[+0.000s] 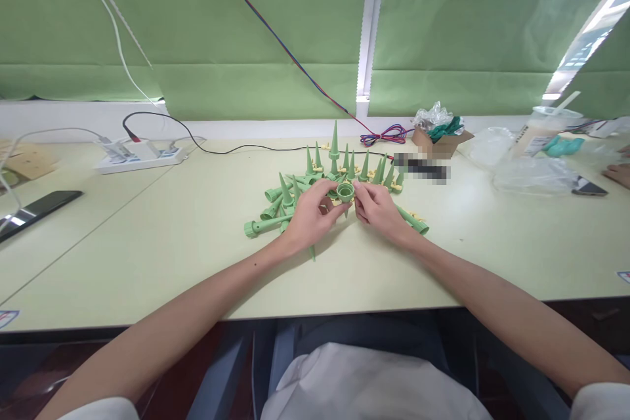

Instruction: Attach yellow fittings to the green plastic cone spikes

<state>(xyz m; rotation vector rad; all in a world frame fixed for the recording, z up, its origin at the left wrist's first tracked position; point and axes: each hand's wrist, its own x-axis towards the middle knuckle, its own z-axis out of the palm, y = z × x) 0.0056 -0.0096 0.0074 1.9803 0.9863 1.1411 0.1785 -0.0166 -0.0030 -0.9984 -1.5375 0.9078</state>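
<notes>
A green plastic watering spike is held up with its round, ribbed opening toward me and its point downward. My left hand grips its left side between thumb and fingers. On the right side, my right hand is closed, with fingertips pinched at the rim; whether a small part is also in them is hidden. Around both hands lies a pile of similar green pieces: upright cones behind, tubes with ribbed caps to the left, and another tube beside my right wrist. Small yellow valves stick out among them.
A power strip and a dark phone are at the left. Behind the pile run a black cable and a coiled red-blue wire. A cardboard box, plastic cup and another person's hand are at the right.
</notes>
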